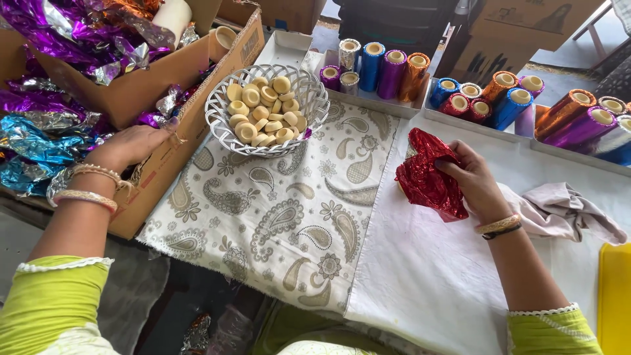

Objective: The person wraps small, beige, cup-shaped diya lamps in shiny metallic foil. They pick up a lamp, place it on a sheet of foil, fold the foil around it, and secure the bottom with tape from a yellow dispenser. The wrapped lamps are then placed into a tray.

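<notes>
My right hand (474,182) grips a crumpled sheet of shiny red foil (427,177) and holds it against the white cloth (434,276). My left hand (131,146) rests on the rim of a cardboard box (164,171) at the left, fingers spread over crumpled purple, blue and silver foil (39,131). Between the hands stands a white lattice basket (220,121) full of small round pale-yellow pieces (263,108). It sits on a paisley-printed cloth (276,217).
Rolls of coloured foil (388,69) in purple, blue, orange, red and silver stand in white trays along the back. A crumpled grey cloth (559,210) lies at the right, with a yellow tray edge (614,296) beyond it. Cardboard boxes stand behind.
</notes>
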